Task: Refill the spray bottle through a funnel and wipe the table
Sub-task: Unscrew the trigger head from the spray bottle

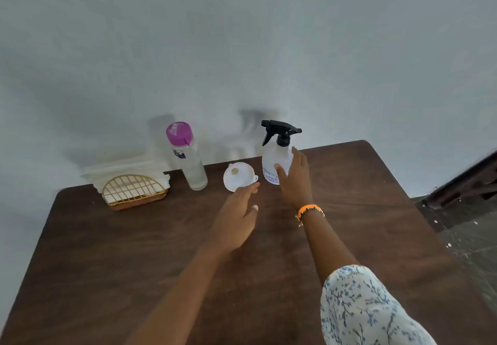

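A clear spray bottle [274,162] with a black trigger head stands at the far side of the brown table [134,250]. My right hand [294,180] reaches at its right side, fingers straight, thumb in front of the bottle's lower body; whether it touches is unclear. A white funnel [238,176] lies on the table just left of the bottle. My left hand [238,215] hovers open with its fingertips at the funnel's near rim. A clear water bottle [189,162] with a purple cap stands left of the funnel. White napkins [126,168] sit in a gold wire holder [133,190].
A grey wall rises directly behind the table's far edge. The table's right corner is rounded, with dark speckled floor [462,226] and a dark wooden piece [468,180] beyond it.
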`<state>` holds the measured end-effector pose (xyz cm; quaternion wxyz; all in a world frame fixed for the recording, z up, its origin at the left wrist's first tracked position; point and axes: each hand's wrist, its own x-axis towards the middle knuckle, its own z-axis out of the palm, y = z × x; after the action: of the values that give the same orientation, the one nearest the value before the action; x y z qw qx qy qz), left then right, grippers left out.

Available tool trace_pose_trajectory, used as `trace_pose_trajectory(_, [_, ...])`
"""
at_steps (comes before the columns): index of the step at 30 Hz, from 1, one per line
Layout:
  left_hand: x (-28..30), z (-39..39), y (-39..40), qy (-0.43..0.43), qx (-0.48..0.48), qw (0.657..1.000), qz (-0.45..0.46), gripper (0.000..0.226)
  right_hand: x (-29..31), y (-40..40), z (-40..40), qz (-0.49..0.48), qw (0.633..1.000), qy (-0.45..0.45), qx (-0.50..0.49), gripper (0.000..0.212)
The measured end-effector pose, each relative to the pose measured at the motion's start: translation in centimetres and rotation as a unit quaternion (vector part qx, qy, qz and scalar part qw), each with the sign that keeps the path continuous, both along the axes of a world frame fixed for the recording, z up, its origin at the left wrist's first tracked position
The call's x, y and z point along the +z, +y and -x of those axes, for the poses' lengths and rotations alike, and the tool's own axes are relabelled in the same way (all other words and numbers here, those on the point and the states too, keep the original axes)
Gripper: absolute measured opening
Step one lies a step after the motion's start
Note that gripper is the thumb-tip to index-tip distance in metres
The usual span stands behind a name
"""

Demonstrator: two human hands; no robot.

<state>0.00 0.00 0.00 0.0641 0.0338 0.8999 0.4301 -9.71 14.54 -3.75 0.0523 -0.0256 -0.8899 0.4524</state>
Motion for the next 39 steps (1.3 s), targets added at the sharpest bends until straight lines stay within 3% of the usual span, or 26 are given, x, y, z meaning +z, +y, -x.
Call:
trace_pose_trajectory(3, [-0.6,0.3,0.0,-0.002,0.009,1.000,0.000,0.052,0.0,-0.2,2.2,0.000,1.000,-0.004,0.006,0.059])
trace_pose_trajectory(10, [-1.8,0.1,-0.8,-0.009,0.026,1.000,-0.008,0.052,-0.4,-0.3,4.1,0.021,0.999,-0.014,-0.026,0.027])
trace_pose_trajectory(21, [-1.4,-3.5,-1.3,-0.038,0.051,0.998,-0.024,0.051,-0.3,-0.7,-3.9,0.084,0.994,0.015,-0.070,0.027])
trace_pose_trajectory(30, [-1.5,-11.0,-2.8,-0.005,0.078,0.997,-0.003,0.050,0.4,-4.0,-15.8,0.086,0.994,0.039,0.054,0.032])
trace_pose_trajectory(36, [-2.7,-14.9,-4.3,0.005,0.101,0.992,0.081,0.064,0.6,-5.7,-20.7,0.060,0.989,0.028,0.132,0.030])
trace_pose_trajectory(39, [-3.3,-16.5,-4.8,-0.006,0.089,0.994,0.067,0.068,0.2,-6.3,-22.9,0.070,0.986,0.017,0.149,0.033])
